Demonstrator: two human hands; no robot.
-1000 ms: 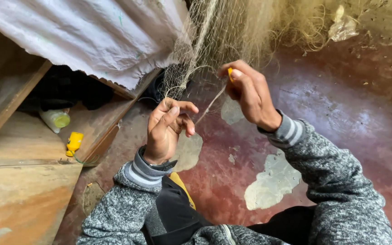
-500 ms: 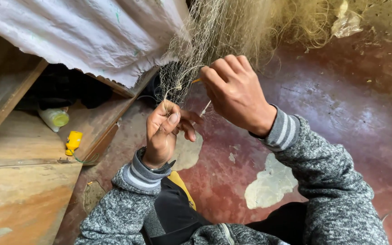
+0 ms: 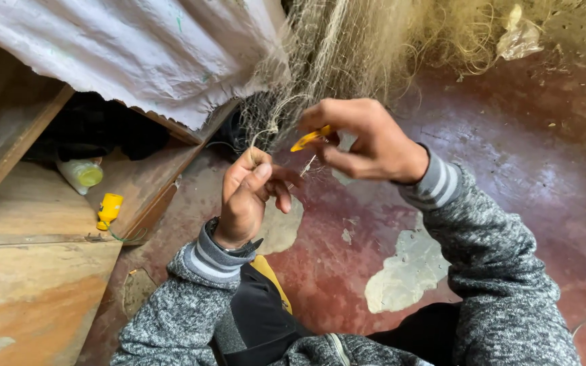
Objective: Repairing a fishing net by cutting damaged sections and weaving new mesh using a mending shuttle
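- The left hand [image 3: 249, 196] is curling in a loose fist, thumb pressed against the forefinger, pinching a strand of the fishing net [image 3: 347, 47] at the point where the mesh hangs down to it.
- The right hand [image 3: 364, 142] is hovering just above and to the right of the left one, fingers bent inward and gripping a small yellow netting needle [image 3: 308, 138], which is pointing toward the left hand.
- A thin pale twine [image 3: 308, 165] is running down from the needle toward the left hand's fingers; whether it is touching them is too fine to tell.
- The fishing net is hanging in a tangled tan bunch from the top of the view, its lower end gathering between the two hands.
- Both arms are wearing grey marled sleeves [image 3: 503, 271] with striped cuffs, and a dark wristband is showing at the left wrist.
- The red floor [image 3: 551, 169] below is showing pale worn patches, one just beside the left hand and another near the right forearm.
- To the left, wooden boards [image 3: 28, 217] are lying under a white sheet [image 3: 144, 54]; on them a small yellow object [image 3: 109, 210] and a pale bottle with a green cap [image 3: 81, 173] are resting well apart from the hands.
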